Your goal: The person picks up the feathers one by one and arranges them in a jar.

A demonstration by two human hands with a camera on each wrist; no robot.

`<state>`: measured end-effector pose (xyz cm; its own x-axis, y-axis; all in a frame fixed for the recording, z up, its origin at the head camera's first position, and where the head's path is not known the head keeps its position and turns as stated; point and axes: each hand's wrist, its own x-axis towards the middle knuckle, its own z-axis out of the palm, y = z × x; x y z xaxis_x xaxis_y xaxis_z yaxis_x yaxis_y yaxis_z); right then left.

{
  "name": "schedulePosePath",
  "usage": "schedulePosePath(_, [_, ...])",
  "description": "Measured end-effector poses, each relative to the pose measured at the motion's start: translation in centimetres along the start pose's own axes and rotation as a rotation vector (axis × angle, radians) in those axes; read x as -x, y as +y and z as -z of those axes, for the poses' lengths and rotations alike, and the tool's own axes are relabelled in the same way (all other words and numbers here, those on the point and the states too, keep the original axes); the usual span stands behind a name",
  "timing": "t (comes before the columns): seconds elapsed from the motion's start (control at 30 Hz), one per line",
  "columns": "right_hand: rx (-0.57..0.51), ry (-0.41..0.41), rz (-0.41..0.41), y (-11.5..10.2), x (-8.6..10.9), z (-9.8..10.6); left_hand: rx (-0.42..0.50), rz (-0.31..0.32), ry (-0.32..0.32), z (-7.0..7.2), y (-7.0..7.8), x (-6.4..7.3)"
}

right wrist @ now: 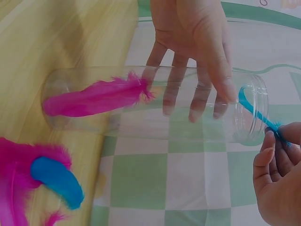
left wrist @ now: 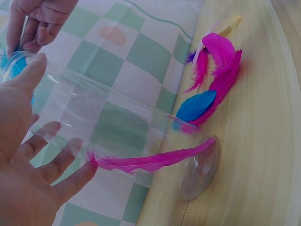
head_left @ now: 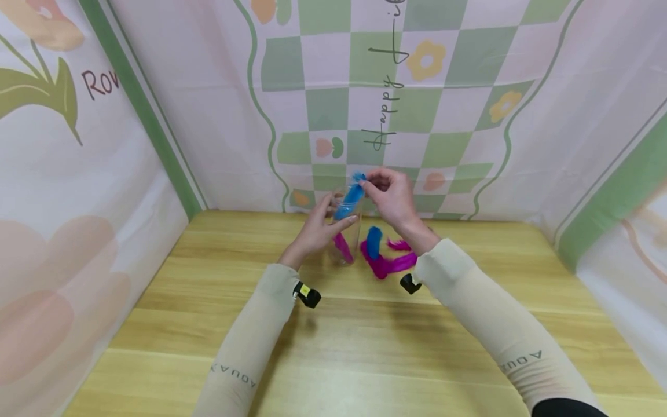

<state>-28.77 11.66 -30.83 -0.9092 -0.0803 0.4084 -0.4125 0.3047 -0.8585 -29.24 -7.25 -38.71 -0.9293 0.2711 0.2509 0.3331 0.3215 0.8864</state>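
Note:
A clear plastic jar (right wrist: 127, 127) stands upright on the wooden table, and my left hand (head_left: 318, 230) grips it near the top with thumb and fingers around its side. Inside it leans a magenta feather (left wrist: 150, 162), its base end at the jar's bottom. My right hand (head_left: 394, 198) pinches a blue feather (head_left: 350, 200) by its fluffy end. The other end of that feather dips through the jar's open mouth, as the right wrist view shows.
Right of the jar lie loose magenta feathers (head_left: 383, 266) with another blue feather (head_left: 373, 242) on top. In the left wrist view a yellowish feather (left wrist: 229, 26) and a bit of purple feather (left wrist: 190, 57) show behind them. A patterned cloth (head_left: 328, 69) hangs behind the table (head_left: 333, 347).

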Motion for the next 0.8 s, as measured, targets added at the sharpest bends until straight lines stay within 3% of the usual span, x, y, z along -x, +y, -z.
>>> schedulePosePath(0.5, [0.087, -0.042, -0.024, 0.55, 0.33, -0.19, 0.007, 0.006, -0.009, 0.06, 0.21, 0.09])
schedulePosePath(0.8, [0.082, -0.072, -0.014, 0.86, 0.47, -0.26, 0.004, 0.002, -0.005, 0.01, 0.15, 0.10])
